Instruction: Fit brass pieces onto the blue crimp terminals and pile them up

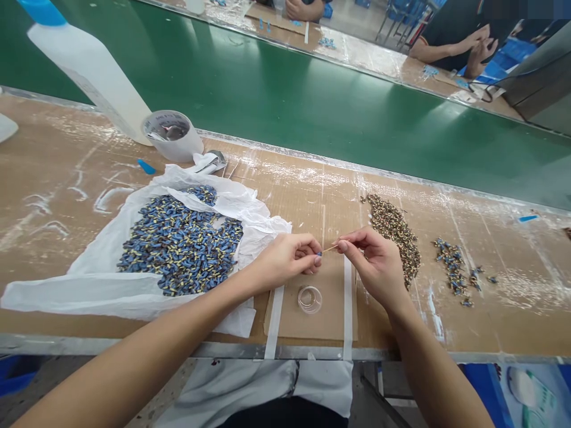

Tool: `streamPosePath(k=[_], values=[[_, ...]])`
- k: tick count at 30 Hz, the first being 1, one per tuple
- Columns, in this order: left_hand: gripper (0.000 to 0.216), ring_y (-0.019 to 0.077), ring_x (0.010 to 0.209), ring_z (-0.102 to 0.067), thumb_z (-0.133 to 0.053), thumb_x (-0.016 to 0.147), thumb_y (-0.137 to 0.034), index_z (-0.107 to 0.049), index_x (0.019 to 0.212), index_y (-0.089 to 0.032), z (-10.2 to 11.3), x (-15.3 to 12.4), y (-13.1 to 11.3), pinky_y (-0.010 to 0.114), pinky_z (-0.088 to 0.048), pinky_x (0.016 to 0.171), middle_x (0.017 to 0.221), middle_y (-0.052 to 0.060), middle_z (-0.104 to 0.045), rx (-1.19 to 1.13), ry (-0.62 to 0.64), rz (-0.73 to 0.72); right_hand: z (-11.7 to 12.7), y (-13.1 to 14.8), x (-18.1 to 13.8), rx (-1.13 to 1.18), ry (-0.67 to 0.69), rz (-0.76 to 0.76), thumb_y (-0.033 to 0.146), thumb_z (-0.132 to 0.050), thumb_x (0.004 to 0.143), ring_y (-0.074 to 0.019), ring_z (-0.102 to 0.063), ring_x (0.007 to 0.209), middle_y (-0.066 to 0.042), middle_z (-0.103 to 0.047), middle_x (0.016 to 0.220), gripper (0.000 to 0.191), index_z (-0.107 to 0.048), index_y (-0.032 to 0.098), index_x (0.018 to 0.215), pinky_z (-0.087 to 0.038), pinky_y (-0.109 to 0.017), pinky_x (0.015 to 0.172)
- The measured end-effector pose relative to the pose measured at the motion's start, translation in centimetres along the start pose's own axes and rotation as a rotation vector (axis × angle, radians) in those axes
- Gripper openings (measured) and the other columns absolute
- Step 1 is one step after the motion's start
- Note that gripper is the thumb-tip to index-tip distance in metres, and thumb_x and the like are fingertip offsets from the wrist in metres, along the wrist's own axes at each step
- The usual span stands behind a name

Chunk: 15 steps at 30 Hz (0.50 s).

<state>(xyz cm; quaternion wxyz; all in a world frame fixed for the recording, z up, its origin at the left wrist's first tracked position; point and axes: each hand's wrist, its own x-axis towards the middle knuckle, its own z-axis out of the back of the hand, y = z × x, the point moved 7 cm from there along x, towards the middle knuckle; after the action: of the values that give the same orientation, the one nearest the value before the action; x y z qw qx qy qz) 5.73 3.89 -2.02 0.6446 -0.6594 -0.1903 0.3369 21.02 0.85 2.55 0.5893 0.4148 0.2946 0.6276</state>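
Note:
My left hand [292,255] pinches a small blue part [318,255] at its fingertips. My right hand [377,261] pinches a thin stick [331,248] whose tip meets that blue part. Both hands hover over a taped cardboard patch [325,318] with a small clear round dish [310,299] on it. To the left, a heap of blue and yellow parts [181,245] lies on a white plastic bag [111,285]. On the right lie a pile of brownish parts [397,235] and a small group of blue parts [452,264].
A white squeeze bottle [89,68] and a tape roll [173,134] stand at the back left. A green conveyor belt [289,101] runs behind the bench. Across it, other people's hands [477,47] rest on the far bench. The bench edge [178,348] is near me.

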Motion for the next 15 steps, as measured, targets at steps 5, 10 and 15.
streamPosePath(k=[5, 10, 15], values=[[0.012, 0.0162, 0.075, -0.069, -0.055, 0.087, -0.025, -0.060, 0.093, -0.015, -0.01, -0.03, -0.05, 0.029, -0.054, 0.070, 0.080, 0.005, -0.071, 0.014, 0.003, -0.005, -0.18, 0.01, -0.05, -0.019, 0.020, 0.005, 0.031, -0.065, 0.087, -0.0185, -0.068, 0.078, -0.005, -0.072, 0.085, 0.011, -0.066, 0.020, 0.087, -0.053, -0.032, 0.071], [0.013, 0.0160, 0.075, -0.068, -0.055, 0.086, -0.026, -0.060, 0.092, -0.015, 0.00, -0.02, -0.08, 0.029, -0.054, 0.070, 0.080, 0.005, -0.071, 0.017, 0.016, -0.012, -0.33, 0.17, -0.09, -0.035, 0.032, 0.019, 0.031, -0.064, 0.088, -0.0183, -0.068, 0.078, -0.005, -0.072, 0.085, 0.011, -0.066, 0.020, 0.087, -0.052, -0.031, 0.070], [0.012, 0.0157, 0.074, -0.068, -0.054, 0.087, -0.024, -0.060, 0.093, -0.015, 0.02, -0.04, -0.19, 0.029, -0.054, 0.070, 0.080, 0.005, -0.071, 0.013, 0.018, -0.011, -0.25, 0.31, -0.07, -0.043, 0.019, 0.036, 0.030, -0.065, 0.087, -0.0181, -0.067, 0.077, -0.005, -0.072, 0.084, 0.010, -0.066, 0.020, 0.086, -0.052, -0.031, 0.070]])
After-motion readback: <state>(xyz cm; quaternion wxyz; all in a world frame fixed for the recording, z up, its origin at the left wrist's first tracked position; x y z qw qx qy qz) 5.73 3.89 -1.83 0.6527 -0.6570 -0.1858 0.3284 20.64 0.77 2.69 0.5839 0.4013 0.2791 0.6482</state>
